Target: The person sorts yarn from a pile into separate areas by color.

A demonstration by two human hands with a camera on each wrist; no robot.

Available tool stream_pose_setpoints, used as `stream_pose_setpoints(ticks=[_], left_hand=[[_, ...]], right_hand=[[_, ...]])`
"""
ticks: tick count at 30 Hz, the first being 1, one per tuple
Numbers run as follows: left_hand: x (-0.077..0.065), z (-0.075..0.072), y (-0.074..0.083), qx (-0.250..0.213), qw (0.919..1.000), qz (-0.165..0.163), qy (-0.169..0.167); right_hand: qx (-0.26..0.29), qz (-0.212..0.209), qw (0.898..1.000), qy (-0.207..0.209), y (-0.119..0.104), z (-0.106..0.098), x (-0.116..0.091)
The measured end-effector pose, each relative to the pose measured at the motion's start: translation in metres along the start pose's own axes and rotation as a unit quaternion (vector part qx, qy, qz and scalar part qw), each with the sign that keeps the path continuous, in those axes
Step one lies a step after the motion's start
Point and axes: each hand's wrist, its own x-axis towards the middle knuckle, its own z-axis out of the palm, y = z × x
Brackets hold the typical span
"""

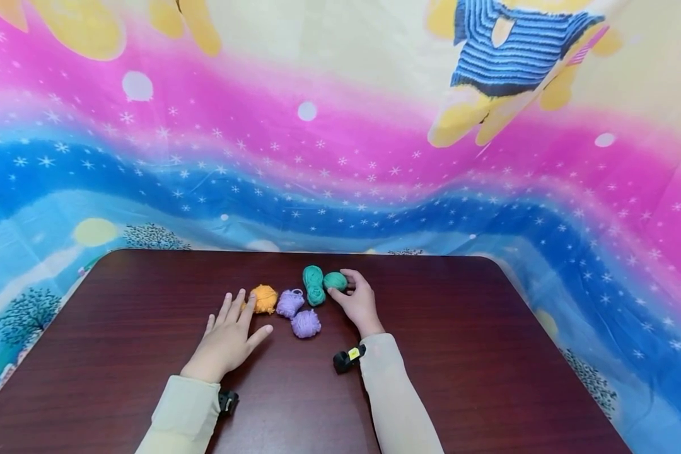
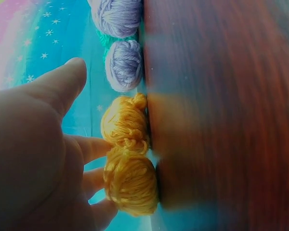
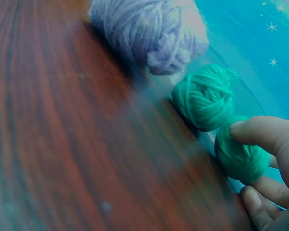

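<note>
Toward the far side of the table, my right hand [image 1: 359,302] holds a green yarn ball [image 1: 335,281] between thumb and fingers. The right wrist view shows the thumb [image 3: 260,132] on the near face of that ball. Close on its left lies more green yarn [image 1: 313,280]. My left hand [image 1: 227,340] is spread with fairly straight fingers over the yellow-orange yarn. One yellow-orange ball [image 1: 265,298] shows beyond the fingertips; a second one [image 2: 131,182], mostly hidden from above, sits by the fingers in the left wrist view. Two purple yarn balls [image 1: 306,324] lie between the hands.
The dark brown wooden table [image 1: 459,378] has rounded far corners. A patterned cloth [image 1: 318,157] in pink, blue and cream hangs behind it and along its sides. Each wrist wears a small black camera [image 1: 346,359] on a strap.
</note>
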Motion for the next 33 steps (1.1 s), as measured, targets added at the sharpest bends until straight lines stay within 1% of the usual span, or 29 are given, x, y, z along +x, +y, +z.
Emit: stream_pose_setpoints(ticks=[4, 8, 14, 18, 26, 33], left_hand=[[0.0, 0.0, 0.0, -0.002, 1.0, -0.001, -0.002], [0.0, 0.001, -0.001, -0.003, 1.0, -0.001, -0.004], [0.001, 0.001, 0.0, -0.002, 1.0, -0.002, -0.007], [0.001, 0.0, 0.0, -0.002, 1.0, -0.001, -0.007], [0.001, -0.002, 0.001, -0.001, 1.0, 0.002, -0.002], [0.001, -0.003, 0.001, 0.001, 1.0, 0.003, -0.001]], right_hand=[[0.0, 0.003, 1.0, 0.004, 0.002, -0.003, 0.001], [0.006, 0.01, 1.0, 0.005, 0.007, -0.011, 0.002], [0.024, 0.017, 0.999, 0.018, 0.017, -0.031, 0.004], [0.028, 0.016, 0.999, 0.032, 0.02, -0.045, 0.006], [0.011, 0.014, 0.997, 0.072, 0.027, -0.07, 0.007], [0.018, 0.029, 0.992, 0.124, 0.035, -0.092, 0.006]])
